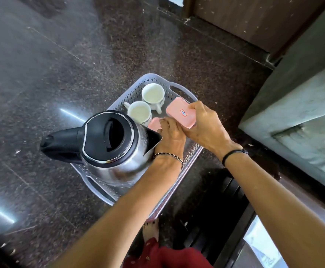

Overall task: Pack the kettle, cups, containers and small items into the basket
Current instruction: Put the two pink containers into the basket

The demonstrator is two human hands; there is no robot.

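A pale perforated basket [179, 89] sits on the dark floor. Inside it stands a steel kettle [111, 146] with a black lid and handle, filling the near half. Two white cups [153, 92] [139, 111] sit at the far end. My right hand [206, 128] grips a pink container [181, 113] with a small sticker on its lid, at the basket's right side. My left hand [170, 138] rests its fingers on a second pink container [155, 123] beside the kettle's spout, mostly hidden by the hand.
A grey-green cushioned seat [300, 117] rises at the right. A dark wooden panel [254, 20] stands at the far right. A dark ribbed object [221, 219] lies near my right forearm. My foot [151, 229] shows just below the basket.
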